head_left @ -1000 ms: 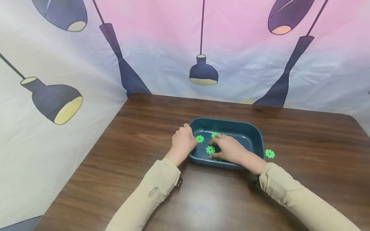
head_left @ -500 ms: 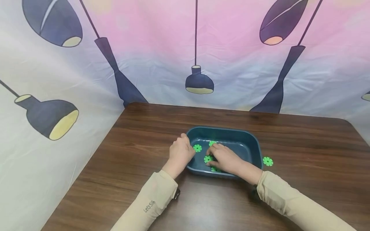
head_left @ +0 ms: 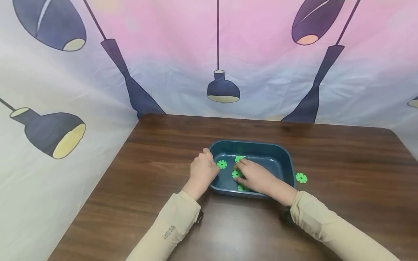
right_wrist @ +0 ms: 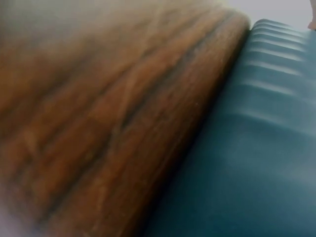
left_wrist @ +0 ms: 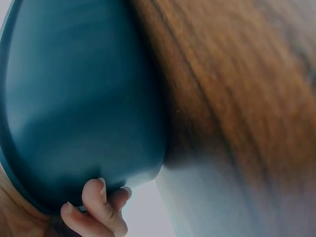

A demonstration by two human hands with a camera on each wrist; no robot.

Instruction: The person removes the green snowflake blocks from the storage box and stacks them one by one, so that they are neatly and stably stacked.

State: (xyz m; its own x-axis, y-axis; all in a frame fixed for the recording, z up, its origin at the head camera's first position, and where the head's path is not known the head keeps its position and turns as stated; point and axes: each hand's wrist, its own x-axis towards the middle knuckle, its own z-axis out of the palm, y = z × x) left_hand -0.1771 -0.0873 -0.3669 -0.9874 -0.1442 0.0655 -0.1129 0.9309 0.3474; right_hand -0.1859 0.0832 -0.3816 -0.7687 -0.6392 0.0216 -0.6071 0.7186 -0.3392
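Note:
My left hand (head_left: pixel 204 168) grips the left end of a dark teal plastic basin (head_left: pixel 277 152). In the left wrist view its fingers (left_wrist: pixel 101 205) curl against the basin's outer wall (left_wrist: pixel 84 98). My right hand (head_left: pixel 256 177) reaches down inside the basin, thumb and fingertips closed around a bright green notched interlocking disc (head_left: pixel 236 174). Beside it on the basin floor lie another green disc (head_left: pixel 222 164) to the left, one (head_left: pixel 239 158) behind the fingers and one (head_left: pixel 241 188) partly under the hand. The right wrist view shows only the basin's ribbed outside (right_wrist: pixel 256 128), not the fingers.
One more green disc (head_left: pixel 301 178) lies on the wooden table (head_left: pixel 343 203), just right of the basin. Behind the table's far edge hangs a cloth backdrop (head_left: pixel 261 72) printed with lamps.
The thumb and fingers of my right hand have drawn closer together around the middle disc, which has shifted slightly to the right. My left hand stays on the basin. The head view has tilted.

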